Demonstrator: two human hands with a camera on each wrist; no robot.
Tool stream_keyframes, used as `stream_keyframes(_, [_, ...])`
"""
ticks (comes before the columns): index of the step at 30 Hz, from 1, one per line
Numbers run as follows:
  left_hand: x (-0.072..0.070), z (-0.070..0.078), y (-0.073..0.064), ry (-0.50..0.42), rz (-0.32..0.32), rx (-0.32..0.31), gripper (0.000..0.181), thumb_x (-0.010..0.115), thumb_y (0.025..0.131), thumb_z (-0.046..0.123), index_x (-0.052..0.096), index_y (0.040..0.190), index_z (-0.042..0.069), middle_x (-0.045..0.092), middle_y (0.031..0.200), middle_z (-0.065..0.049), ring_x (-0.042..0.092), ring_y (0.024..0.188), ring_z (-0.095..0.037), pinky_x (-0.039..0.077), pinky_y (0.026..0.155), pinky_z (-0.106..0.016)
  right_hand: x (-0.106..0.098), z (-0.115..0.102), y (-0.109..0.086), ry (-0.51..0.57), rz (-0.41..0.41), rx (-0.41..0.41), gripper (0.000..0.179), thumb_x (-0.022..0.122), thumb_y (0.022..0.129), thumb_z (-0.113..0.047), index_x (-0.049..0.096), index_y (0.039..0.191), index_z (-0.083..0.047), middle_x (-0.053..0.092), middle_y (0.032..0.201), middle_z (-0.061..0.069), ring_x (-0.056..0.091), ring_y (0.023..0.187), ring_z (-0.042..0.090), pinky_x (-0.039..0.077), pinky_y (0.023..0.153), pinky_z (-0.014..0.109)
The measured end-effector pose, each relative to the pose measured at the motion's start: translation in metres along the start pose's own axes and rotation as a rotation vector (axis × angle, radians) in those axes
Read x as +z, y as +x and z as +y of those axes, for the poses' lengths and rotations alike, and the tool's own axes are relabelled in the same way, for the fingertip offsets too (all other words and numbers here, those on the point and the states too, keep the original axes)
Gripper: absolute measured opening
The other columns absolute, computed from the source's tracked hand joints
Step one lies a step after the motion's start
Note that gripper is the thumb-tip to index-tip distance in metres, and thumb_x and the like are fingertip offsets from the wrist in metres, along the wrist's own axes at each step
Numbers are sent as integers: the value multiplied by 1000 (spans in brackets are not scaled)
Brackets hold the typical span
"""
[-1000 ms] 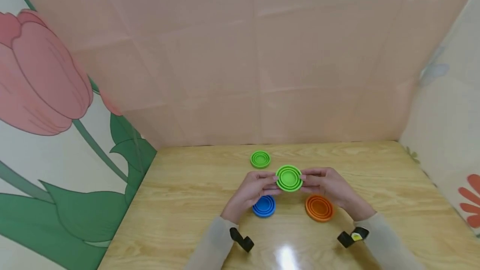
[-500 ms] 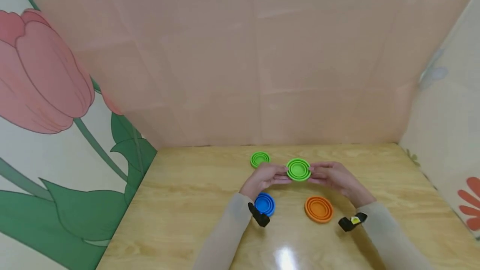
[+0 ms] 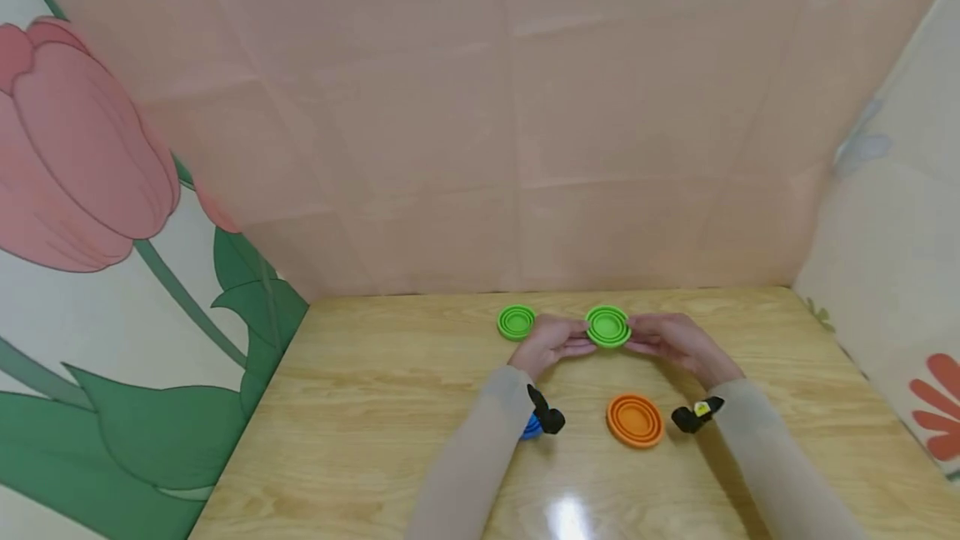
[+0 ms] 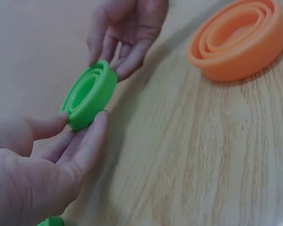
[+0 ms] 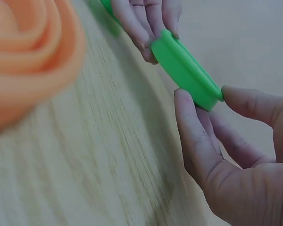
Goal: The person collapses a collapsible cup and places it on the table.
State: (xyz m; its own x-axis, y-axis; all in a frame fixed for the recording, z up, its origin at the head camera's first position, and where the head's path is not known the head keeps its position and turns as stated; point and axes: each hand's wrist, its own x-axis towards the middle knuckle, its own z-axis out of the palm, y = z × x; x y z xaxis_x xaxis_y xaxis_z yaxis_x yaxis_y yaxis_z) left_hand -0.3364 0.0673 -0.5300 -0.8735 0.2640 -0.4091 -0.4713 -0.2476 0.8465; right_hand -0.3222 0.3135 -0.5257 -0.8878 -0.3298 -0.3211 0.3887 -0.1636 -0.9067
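Note:
A flattened green collapsible cup (image 3: 607,327) with concentric rings is pinched at its rim between both hands, near the back of the table. My left hand (image 3: 551,344) grips its left side and my right hand (image 3: 678,344) grips its right side. In the left wrist view the cup (image 4: 91,96) is tilted, with the thumb on its upper rim and fingers below. The right wrist view shows its outer wall (image 5: 186,70) side-on. A second green collapsible cup (image 3: 516,322) lies just left of my left hand.
An orange collapsible cup (image 3: 635,421) lies flat, nearer the front. A blue one (image 3: 531,427) is mostly hidden under the left forearm and its wrist camera (image 3: 550,419). Behind the wooden table (image 3: 360,440) rises a pink cloth wall (image 3: 420,148).
Both hands have carried the green cup away toward the back of the table and slightly right. The left forearm now covers most of the blue cup.

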Motion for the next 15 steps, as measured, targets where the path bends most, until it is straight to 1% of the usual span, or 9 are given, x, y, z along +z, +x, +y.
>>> stream_keyframes(2, [2, -1, 3, 4, 21, 7, 13, 71, 95, -4, 77, 107, -7, 79, 105, -26, 78, 102, -42, 68, 88, -47, -3, -1, 4, -1, 10, 13, 19, 60, 106, -4, 73, 119, -1, 80, 107, 5, 79, 101, 17, 64, 99, 36])
stream_keyframes(5, [4, -1, 7, 11, 46, 17, 14, 70, 95, -4, 76, 108, -8, 79, 104, -25, 78, 101, -41, 68, 88, -47, -5, -3, 10, 7, 30, 30, 20, 59, 106, -4, 74, 120, 0, 81, 107, 6, 79, 100, 18, 64, 100, 38])
stream_keyframes(7, [5, -1, 8, 14, 50, 20, 15, 70, 96, -5, 76, 109, -8, 79, 103, -26, 78, 101, -41, 68, 89, -47, -6, -3, 12, 0, 30, 30, 24, 58, 107, -3, 70, 126, 4, 80, 107, 6, 79, 100, 18, 63, 101, 38])
stream_keyframes(10, [7, -3, 10, 25, 50, 22, 16, 69, 96, -6, 76, 110, -9, 79, 104, -26, 78, 102, -42, 67, 90, -48, -8, -2, 15, -34, 64, 21, 36, 58, 106, -2, 57, 138, 14, 80, 105, 5, 79, 97, 17, 65, 98, 37])
stream_keyframes(12, [8, -4, 11, 33, 49, 20, 17, 68, 96, -5, 75, 112, -9, 78, 106, -27, 77, 104, -43, 67, 91, -48, -9, -2, 16, -84, 68, 4, 48, 58, 106, -3, 45, 145, 20, 79, 107, 5, 78, 97, 16, 65, 97, 36])
stream_keyframes(15, [10, -4, 11, 40, 62, 19, 18, 68, 96, -6, 75, 112, -10, 78, 107, -28, 76, 105, -45, 67, 92, -48, -9, 0, 17, -157, 91, -11, 56, 60, 106, -5, 37, 148, 24, 79, 107, 5, 78, 95, 14, 66, 95, 35])
